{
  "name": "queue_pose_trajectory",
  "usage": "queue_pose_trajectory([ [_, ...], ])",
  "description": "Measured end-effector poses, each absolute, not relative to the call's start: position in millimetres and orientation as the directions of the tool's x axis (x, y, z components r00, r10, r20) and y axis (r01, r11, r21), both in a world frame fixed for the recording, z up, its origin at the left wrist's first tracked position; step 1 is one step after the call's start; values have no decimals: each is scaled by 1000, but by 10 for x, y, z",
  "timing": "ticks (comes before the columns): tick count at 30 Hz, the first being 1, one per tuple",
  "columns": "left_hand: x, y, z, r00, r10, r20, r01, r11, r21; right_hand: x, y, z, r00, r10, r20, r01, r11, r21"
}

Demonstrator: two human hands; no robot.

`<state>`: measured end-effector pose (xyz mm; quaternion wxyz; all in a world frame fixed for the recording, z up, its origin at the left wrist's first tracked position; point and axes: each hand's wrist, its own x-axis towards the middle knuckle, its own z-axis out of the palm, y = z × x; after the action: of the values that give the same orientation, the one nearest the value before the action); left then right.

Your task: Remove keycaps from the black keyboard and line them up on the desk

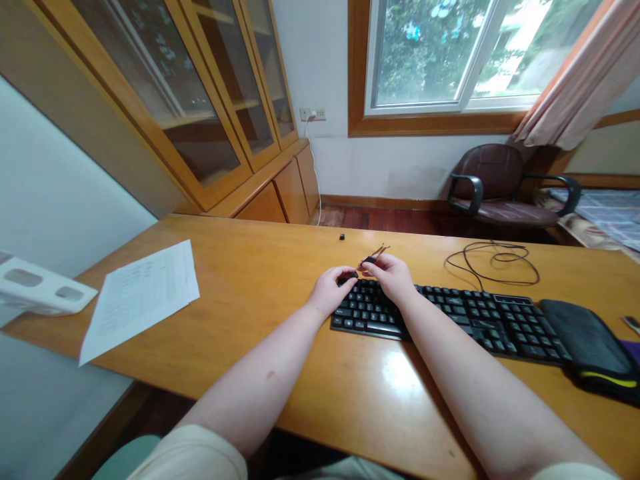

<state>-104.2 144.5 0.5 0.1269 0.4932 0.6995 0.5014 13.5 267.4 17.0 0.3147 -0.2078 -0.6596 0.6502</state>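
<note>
A black keyboard (450,308) lies across the desk, its left end under my hands. My right hand (393,277) pinches a small keycap puller (370,259), which has a black body and thin copper-coloured prongs that point up and away. At the keyboard's top left corner, my left hand (330,288) is closed, thumb and forefinger meeting at a small dark piece. Whether that piece is loose or part of the keyboard cannot be made out. Beyond the hands, a single black keycap (342,237) rests on the desk near its far edge.
The keyboard cable (493,263) loops on the wooden desk (240,287) behind the keyboard. A black case (587,337) with a yellow stripe lies at right. Printed paper (145,293) and a white stand (40,283) are at left. A chair (500,180) stands beyond the desk.
</note>
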Motion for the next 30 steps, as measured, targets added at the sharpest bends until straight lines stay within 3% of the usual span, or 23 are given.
queue_pose_trajectory([
  [7,-1021,1432,23,-499,801,331,569,15,822,140,2693,159,-725,662,188,-98,170,-981],
  [14,-1003,1424,44,-485,799,356,590,-1,807,141,2678,150,-739,647,188,-119,150,-982],
  [30,-1048,1463,-16,-500,826,262,425,-30,905,128,2665,185,-747,649,142,-82,122,-989],
])
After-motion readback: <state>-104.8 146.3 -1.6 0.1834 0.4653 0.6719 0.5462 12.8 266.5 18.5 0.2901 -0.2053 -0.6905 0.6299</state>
